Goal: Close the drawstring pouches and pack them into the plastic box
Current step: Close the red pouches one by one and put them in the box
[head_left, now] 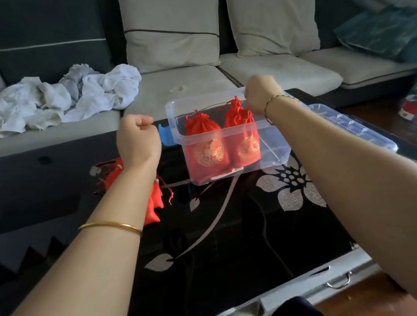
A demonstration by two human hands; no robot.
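I had both bare forearms stretched toward the far side, hands well apart. My left hand (138, 138) was fisted, thumb and forefinger pinching a thin drawstring (211, 106). My right hand (262, 95) was bent down at the wrist, its fingers hidden from me.

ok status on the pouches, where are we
Left hand and right hand pull a drawstring taut over the plastic box. Two red pouches inside; loose pouches wait on the table. Nothing blocking the box.

Bare forearms (84, 267); plain gold bangle (110, 225) on the left, thin bracelet (273, 103) at the right wrist.
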